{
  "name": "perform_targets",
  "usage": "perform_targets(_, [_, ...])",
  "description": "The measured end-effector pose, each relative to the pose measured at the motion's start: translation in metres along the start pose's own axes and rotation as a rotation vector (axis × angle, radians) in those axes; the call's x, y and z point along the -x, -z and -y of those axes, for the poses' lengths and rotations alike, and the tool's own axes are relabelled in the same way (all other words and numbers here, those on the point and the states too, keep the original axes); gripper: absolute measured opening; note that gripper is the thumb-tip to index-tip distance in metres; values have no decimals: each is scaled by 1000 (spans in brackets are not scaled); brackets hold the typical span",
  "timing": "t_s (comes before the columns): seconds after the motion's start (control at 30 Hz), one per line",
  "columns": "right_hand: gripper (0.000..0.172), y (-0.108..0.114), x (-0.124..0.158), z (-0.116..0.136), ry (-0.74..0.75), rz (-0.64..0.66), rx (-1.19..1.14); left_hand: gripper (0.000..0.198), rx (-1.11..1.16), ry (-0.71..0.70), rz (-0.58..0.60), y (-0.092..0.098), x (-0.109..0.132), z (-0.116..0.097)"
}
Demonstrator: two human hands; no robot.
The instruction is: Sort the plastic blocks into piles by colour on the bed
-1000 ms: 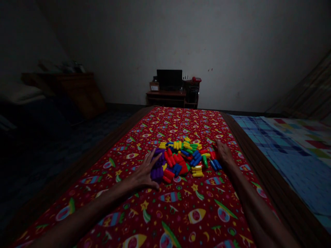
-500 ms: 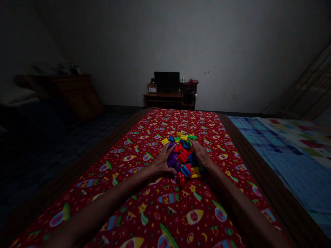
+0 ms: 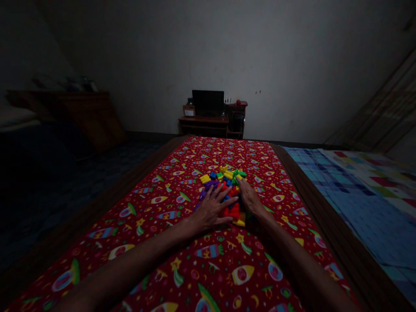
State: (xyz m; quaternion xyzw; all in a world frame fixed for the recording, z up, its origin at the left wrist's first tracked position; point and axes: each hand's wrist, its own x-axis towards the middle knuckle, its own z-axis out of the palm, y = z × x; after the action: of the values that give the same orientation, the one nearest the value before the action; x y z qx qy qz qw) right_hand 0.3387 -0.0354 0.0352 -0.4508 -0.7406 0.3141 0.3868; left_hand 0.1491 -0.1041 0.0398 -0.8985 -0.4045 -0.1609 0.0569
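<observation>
A heap of colourful plastic toy blocks (image 3: 232, 209) lies on a red patterned cloth (image 3: 208, 277) in front of me. My left hand (image 3: 211, 211) rests over the near left part of the heap, its fingers spread across purple blocks (image 3: 212, 183) and red ones. Against the right side of the heap lies my right hand (image 3: 251, 198), fingers stretched forward beside the green blocks (image 3: 239, 174). Yellow blocks (image 3: 205, 178) sit at the heap's far left edge. Some blocks are hidden under my hands.
Beyond the cloth, a dark monitor (image 3: 208, 102) stands on a low desk (image 3: 203, 122) by the wall. Blue checked bedding (image 3: 347, 195) spreads at the right. A wooden cabinet (image 3: 91, 121) is in the dim left side.
My left hand has moved right, from the heap's left side onto the blocks, and its fingers have spread. Purple blocks now show left of its fingers. The right hand has barely moved.
</observation>
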Motion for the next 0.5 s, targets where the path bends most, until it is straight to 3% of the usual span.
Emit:
perform_targets(0.1, [74,-2,-1,17,27,12,-54,63,0,48,-22,-2,1,11])
perform_targets(0.2, [69,7,-5,18,44,-50,-99,60,31,106,-41,3,6,19])
perform_targets(0.33, [63,25,-13,-4,-40,-141,-165,53,89,262,-94,14,9,42])
perform_targets(0.5, [57,34,-17,-30,-216,-203,-274,55,190,443,-230,6,13,99])
